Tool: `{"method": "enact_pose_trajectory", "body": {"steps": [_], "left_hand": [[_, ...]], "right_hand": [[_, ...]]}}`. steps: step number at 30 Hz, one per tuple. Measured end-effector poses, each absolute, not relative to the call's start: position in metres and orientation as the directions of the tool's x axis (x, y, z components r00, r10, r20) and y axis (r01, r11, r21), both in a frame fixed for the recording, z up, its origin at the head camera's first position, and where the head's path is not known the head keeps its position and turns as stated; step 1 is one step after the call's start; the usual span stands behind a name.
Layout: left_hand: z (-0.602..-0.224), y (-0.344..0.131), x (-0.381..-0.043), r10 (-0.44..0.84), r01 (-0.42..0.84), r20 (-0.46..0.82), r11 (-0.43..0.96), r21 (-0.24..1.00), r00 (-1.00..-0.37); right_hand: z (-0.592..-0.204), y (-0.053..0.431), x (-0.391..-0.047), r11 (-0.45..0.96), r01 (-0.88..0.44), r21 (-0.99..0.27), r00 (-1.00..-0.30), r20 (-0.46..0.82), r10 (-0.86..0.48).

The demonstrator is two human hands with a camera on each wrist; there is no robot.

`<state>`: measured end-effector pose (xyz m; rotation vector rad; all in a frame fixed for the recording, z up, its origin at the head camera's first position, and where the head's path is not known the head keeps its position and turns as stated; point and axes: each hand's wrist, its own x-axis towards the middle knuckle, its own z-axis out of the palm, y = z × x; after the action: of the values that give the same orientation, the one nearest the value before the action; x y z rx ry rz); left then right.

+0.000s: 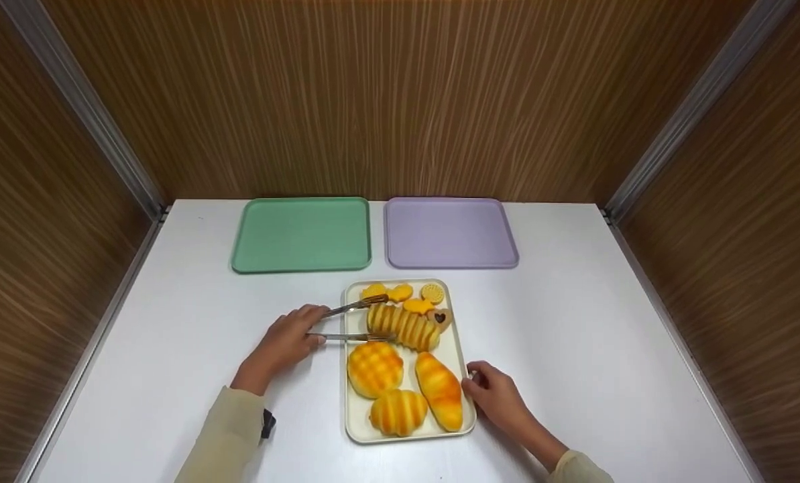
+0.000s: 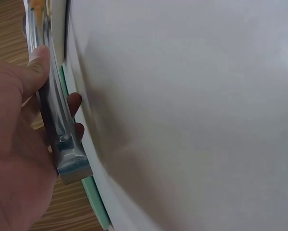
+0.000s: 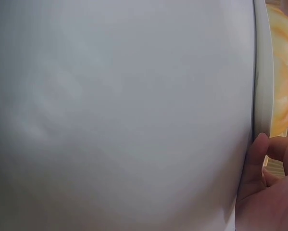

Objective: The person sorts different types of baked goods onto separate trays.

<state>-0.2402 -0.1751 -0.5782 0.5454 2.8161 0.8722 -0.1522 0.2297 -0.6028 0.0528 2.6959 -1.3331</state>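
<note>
My left hand (image 1: 289, 341) grips metal tongs (image 2: 59, 110), thumb on one arm and fingers on the other. The tong arms are spread, their tips over the upper left and lower left of a long ridged bread (image 1: 405, 327). That bread lies across the middle of a cream tray (image 1: 356, 419). My right hand (image 1: 500, 396) pinches the tray's right rim with thumb and fingers, beside an elongated roll (image 1: 440, 390). A round crosshatched bun (image 1: 375, 369) and a striped croissant-like bread (image 1: 398, 412) lie in the tray's near part.
At the tray's far end are several small biscuits, including a round one (image 1: 432, 292) and a heart-centred one (image 1: 440, 318). Behind, a green tray (image 1: 302, 235) and a purple tray (image 1: 450, 231) lie side by side on the white table (image 1: 574, 322). Wood-grain panels (image 1: 373, 100) enclose three sides.
</note>
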Motion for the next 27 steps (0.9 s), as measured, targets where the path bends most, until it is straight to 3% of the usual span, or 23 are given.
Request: {"method": "enact_pose_trajectory", "body": {"steps": [27], "left_hand": [[-0.5840, -0.1672, -0.2313, 0.281, 0.198, -0.041, 0.766, 0.612, -0.959]], "right_hand": [[-0.6027, 0.2301, -0.1497, 0.621, 0.059, -0.781, -0.993, -0.107, -0.040]]}}
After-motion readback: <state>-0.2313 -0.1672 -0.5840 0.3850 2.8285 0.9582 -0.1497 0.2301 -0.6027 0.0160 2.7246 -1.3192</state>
